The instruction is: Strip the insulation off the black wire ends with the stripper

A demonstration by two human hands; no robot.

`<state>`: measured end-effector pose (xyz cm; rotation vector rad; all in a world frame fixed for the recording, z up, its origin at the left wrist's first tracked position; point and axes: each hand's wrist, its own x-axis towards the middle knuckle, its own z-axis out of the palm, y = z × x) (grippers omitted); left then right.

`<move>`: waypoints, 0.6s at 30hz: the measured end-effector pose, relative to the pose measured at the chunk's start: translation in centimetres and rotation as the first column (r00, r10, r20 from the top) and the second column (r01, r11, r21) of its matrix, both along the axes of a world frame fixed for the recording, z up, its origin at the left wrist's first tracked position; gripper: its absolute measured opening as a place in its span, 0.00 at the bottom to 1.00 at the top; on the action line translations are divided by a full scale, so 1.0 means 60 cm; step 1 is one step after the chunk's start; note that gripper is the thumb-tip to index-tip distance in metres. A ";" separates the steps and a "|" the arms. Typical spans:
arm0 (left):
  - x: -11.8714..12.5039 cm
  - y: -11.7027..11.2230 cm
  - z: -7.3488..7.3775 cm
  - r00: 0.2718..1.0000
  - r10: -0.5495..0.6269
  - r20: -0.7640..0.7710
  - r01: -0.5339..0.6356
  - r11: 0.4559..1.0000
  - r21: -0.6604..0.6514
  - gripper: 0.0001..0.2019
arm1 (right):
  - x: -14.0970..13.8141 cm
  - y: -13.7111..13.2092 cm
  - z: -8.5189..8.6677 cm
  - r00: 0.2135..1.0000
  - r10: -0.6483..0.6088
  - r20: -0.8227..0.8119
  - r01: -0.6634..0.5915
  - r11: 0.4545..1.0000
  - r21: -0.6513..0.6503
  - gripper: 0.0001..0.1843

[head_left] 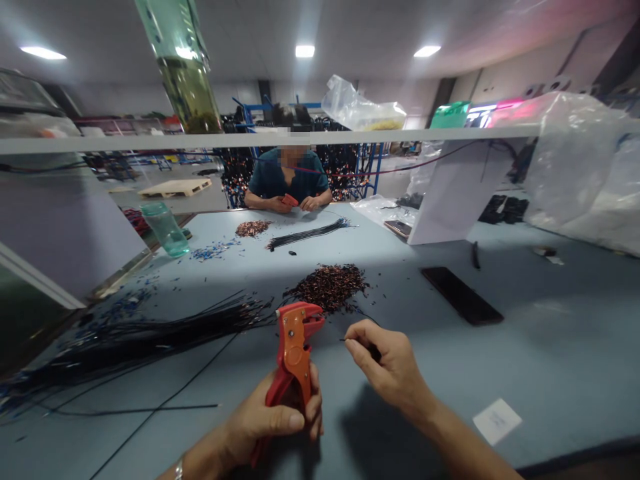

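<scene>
My left hand is wrapped round the handles of an orange and red wire stripper, held upright with its jaws at the top. My right hand is pinched on a thin black wire whose end points left toward the stripper's jaws, a short gap away. A bundle of long black wires lies to the left on the blue table. A heap of small copper-coloured terminals sits just beyond the stripper.
A black phone lies to the right, a white paper slip near the front edge. A green bottle stands at the back left. Across the table a person sits working with a red tool, another wire bundle and terminal heap in front of them.
</scene>
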<state>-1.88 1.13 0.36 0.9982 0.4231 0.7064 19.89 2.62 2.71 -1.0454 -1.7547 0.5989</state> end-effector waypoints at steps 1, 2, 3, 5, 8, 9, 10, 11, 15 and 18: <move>0.000 0.000 0.000 1.000 0.000 -0.003 0.000 1.000 0.002 0.21 | 0.000 0.000 0.001 1.000 -0.002 0.002 0.002 1.000 0.002 0.10; 0.001 0.000 0.001 1.000 0.002 -0.008 -0.002 1.000 0.002 0.21 | 0.000 0.000 0.001 1.000 -0.004 0.004 0.004 1.000 0.005 0.10; 0.001 0.000 0.001 1.000 0.006 -0.012 -0.006 1.000 0.001 0.21 | 0.001 0.000 0.002 1.000 -0.006 0.006 0.006 1.000 0.006 0.10; 0.003 -0.001 0.003 1.000 0.015 -0.021 -0.015 1.000 -0.002 0.21 | 0.001 -0.001 0.002 1.000 -0.009 0.014 0.009 1.000 0.001 0.10; 0.004 -0.001 0.005 0.999 0.028 -0.032 -0.028 1.000 -0.005 0.20 | 0.001 -0.001 0.002 1.000 -0.005 0.023 0.005 1.000 -0.013 0.10; 0.004 -0.001 0.006 0.999 0.034 -0.036 -0.034 0.999 -0.007 0.21 | 0.001 0.000 0.002 1.000 -0.003 0.023 0.003 1.000 -0.017 0.10; 0.004 -0.001 0.006 0.999 0.038 -0.039 -0.038 0.999 -0.010 0.21 | 0.001 0.000 0.002 1.000 -0.002 0.020 0.002 1.000 -0.019 0.10; 0.004 -0.001 0.005 0.998 0.039 -0.039 -0.040 0.999 -0.015 0.21 | 0.000 0.000 0.002 1.000 -0.001 0.017 0.002 1.000 -0.019 0.10; 0.004 0.000 0.003 0.999 0.034 -0.031 -0.035 0.998 -0.047 0.21 | -0.002 -0.001 0.004 1.000 0.001 0.016 -0.001 1.000 -0.003 0.10; 0.003 0.000 0.001 0.999 0.030 -0.039 -0.032 0.998 -0.056 0.22 | -0.001 -0.001 0.004 1.000 -0.002 0.023 0.002 1.000 0.004 0.10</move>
